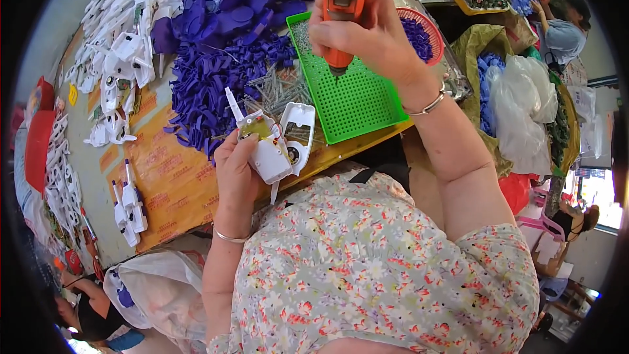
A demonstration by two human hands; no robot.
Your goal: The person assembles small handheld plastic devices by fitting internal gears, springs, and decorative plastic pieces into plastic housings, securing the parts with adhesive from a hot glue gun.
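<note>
My left hand (234, 167) is closed on an opened white plastic housing (270, 159). A yellow-green circuit board and thin wires show inside it. Its other half, a white shell (300, 124) with a round dark speaker-like part, lies beside it on the right. My right hand (373, 36) is wrapped round an orange power screwdriver (340, 52), raised over the green perforated tray (360, 101). The bit points down and touches nothing. Small silver pieces, perhaps screws, lie in the tray's far left corner.
Purple plastic parts (209, 92) and metal rods (278, 92) are heaped beyond my left hand. White housings (124, 46) pile up at far left, and several finished-looking white pieces (131, 206) lie near left. A red basket (422, 36) stands right; bagged parts (521, 101) and other people are farther right.
</note>
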